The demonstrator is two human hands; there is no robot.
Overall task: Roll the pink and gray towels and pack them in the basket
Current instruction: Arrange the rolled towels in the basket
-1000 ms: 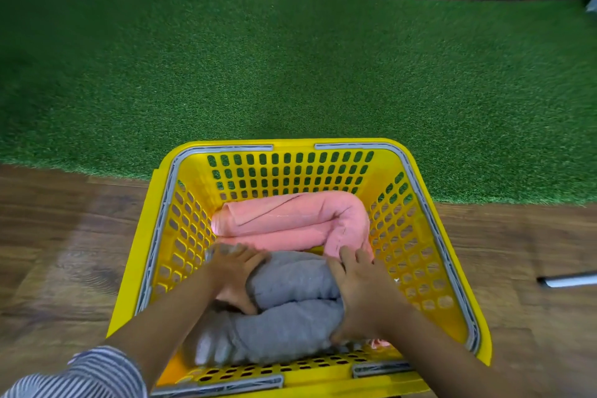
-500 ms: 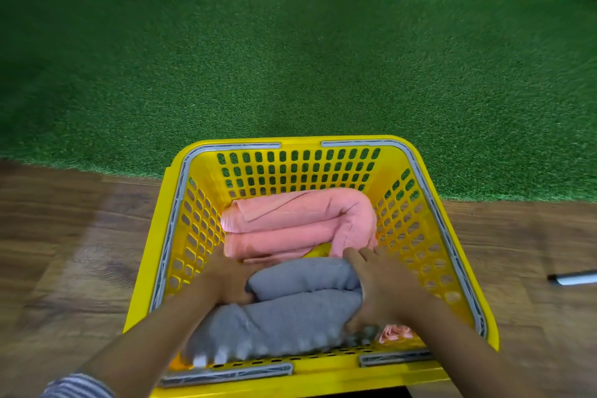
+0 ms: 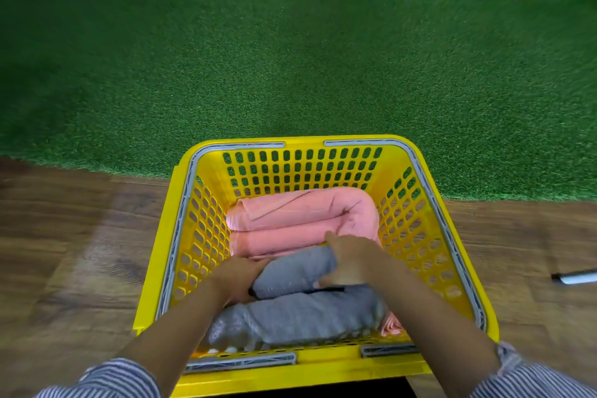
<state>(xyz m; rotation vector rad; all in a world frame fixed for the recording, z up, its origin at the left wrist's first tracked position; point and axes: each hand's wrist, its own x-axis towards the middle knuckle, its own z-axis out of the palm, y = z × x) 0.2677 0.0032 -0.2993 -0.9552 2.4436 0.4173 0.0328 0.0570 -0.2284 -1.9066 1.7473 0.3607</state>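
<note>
Since the moment before, the right hand (image 3: pixel 350 263) had shifted from the gray towel's (image 3: pixel 300 317) right end up onto its upper fold, its fingers (image 3: pixel 332 241) curled over the top edge by the pink towel (image 3: pixel 300 220) and its thumb pinching the fold from the near side. The left hand (image 3: pixel 240 279) had stayed at the left end of that fold, fingers tucked under and gripping it. Both rolled towels lay inside the yellow basket (image 3: pixel 200 236), the pink one against the far wall, the gray one nearer, touching it. The basket stood on a brown wooden floor (image 3: pixel 80 252), its far edge reaching over green artificial turf (image 3: pixel 290 58). A pen-like object (image 3: pixel 575 278) lay on the floor well to the right.
</note>
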